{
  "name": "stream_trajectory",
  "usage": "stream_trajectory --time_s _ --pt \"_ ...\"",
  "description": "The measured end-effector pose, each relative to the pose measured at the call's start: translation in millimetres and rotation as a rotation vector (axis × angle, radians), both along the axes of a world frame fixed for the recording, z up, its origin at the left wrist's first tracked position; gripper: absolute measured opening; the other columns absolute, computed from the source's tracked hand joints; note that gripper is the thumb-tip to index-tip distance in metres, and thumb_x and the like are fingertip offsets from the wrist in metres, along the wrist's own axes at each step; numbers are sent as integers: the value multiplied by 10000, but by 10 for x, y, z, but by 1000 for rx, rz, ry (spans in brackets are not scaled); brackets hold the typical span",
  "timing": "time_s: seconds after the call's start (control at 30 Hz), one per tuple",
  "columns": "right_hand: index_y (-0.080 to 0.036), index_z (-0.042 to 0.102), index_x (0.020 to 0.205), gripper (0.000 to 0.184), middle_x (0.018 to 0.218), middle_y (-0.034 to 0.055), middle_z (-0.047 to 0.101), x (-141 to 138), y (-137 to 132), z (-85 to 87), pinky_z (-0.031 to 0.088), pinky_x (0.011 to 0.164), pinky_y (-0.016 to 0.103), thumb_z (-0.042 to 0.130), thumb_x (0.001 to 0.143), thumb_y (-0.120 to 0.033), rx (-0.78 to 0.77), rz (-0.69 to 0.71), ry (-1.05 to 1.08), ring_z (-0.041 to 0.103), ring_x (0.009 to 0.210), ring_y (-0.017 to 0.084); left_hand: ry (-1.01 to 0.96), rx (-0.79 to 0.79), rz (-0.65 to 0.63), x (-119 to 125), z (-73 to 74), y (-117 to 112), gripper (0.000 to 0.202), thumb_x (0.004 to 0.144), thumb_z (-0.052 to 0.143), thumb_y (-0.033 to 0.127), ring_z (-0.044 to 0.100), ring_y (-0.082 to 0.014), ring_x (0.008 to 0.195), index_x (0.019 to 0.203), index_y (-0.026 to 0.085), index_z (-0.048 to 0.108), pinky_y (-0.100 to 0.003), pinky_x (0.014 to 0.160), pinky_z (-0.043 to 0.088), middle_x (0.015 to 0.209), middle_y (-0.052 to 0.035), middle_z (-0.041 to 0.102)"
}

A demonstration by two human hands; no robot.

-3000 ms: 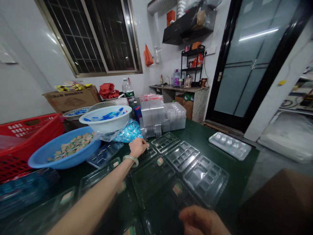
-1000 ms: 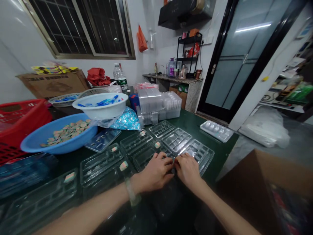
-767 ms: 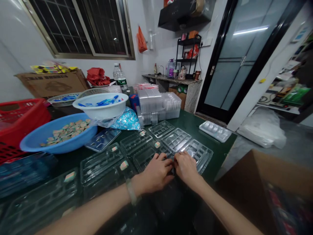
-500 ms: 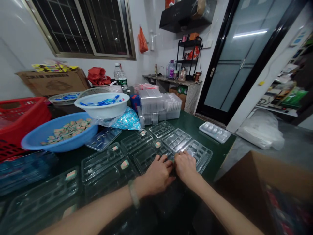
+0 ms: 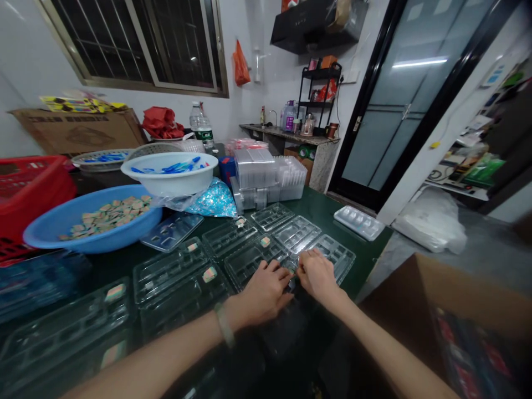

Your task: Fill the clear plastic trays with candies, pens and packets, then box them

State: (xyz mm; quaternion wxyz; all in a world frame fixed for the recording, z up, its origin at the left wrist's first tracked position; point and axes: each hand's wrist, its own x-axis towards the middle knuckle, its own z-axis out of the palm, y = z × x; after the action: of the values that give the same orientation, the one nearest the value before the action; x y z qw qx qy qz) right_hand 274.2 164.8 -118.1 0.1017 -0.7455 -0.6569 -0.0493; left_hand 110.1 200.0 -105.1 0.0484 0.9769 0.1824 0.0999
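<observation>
My left hand (image 5: 266, 291), a pale bangle on its wrist, has its fingers curled over the near end of a clear plastic tray (image 5: 243, 266). Close beside it, my right hand (image 5: 319, 275) is closed, its bent fingertips meeting the left ones at another clear tray (image 5: 338, 257). What the fingers hold is hidden between the hands. Striped pastel blocks lie one to a tray in several trays, among them a block (image 5: 265, 241) just beyond my left hand and a block (image 5: 209, 274) to its left. Further trays (image 5: 297, 234) behind the hands hold no block.
A blue basin (image 5: 33, 235) of similar blocks stands left, beside a white basin (image 5: 178, 185) of blue items and a red basket (image 5: 33, 194). Stacked clear boxes (image 5: 255, 166) stand at the back. A white tray (image 5: 359, 221) lies far right; a cardboard box (image 5: 394, 293) is near right.
The view has shifted slightly, so the scene sits a little further left and up. Both hands stay together at the same trays, with small finger movements.
</observation>
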Motion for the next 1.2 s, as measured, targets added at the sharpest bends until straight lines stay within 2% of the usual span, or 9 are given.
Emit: stream_trajectory --time_s 0.1,0.2,0.47,0.63,0.87,1.07,1.2 --pt "-182 574 780 149 787 33 586 83 -50 18 340 662 232 429 813 -167 22 -3 20 510 807 158 -6 -3 2 0 -12 6 305 842 413 383 415 -237 947 1042 179 520 -387 779 296 1027 -65 562" --pt "-204 589 752 167 788 11 591 53 -79 29 339 665 216 440 823 -172 6 60 21 512 815 142 -8 -1 0 2 -15 -2 294 844 409 384 415 -236 946 1019 180 530 -385 778 294 1024 -62 562" --pt "-144 626 705 202 773 90 607 -207 -22 78 349 622 262 444 772 -84 -78 85 -42 519 850 221 2 11 -1 -8 -15 -28 274 850 398 377 421 -235 926 951 179 558 -385 773 292 991 -69 567" --pt "-155 633 731 195 795 79 608 -167 -96 117 363 650 253 454 807 -163 -121 96 -26 528 868 206 1 21 3 -18 -3 -52 287 849 394 377 421 -241 929 967 162 545 -389 778 296 1017 -83 560" --pt "-194 624 836 238 881 47 608 -112 -206 39 356 710 233 389 864 -208 -120 119 52 541 894 168 -5 29 12 -49 -6 -92 321 849 392 373 418 -259 956 1034 146 522 -399 776 312 1033 -93 554" --pt "-231 625 825 196 795 -13 636 -21 -148 11 340 593 195 430 845 -227 -158 149 148 579 765 125 -13 48 2 -71 -31 -106 398 845 391 384 374 -293 1047 1152 145 473 -446 830 297 1194 -105 486" --pt "-207 608 898 204 803 14 635 -15 -157 -46 343 572 205 411 846 -199 -124 112 190 586 746 141 -2 66 11 -53 -28 -134 425 812 426 442 401 -271 1016 1113 151 503 -424 820 326 1173 -92 496"
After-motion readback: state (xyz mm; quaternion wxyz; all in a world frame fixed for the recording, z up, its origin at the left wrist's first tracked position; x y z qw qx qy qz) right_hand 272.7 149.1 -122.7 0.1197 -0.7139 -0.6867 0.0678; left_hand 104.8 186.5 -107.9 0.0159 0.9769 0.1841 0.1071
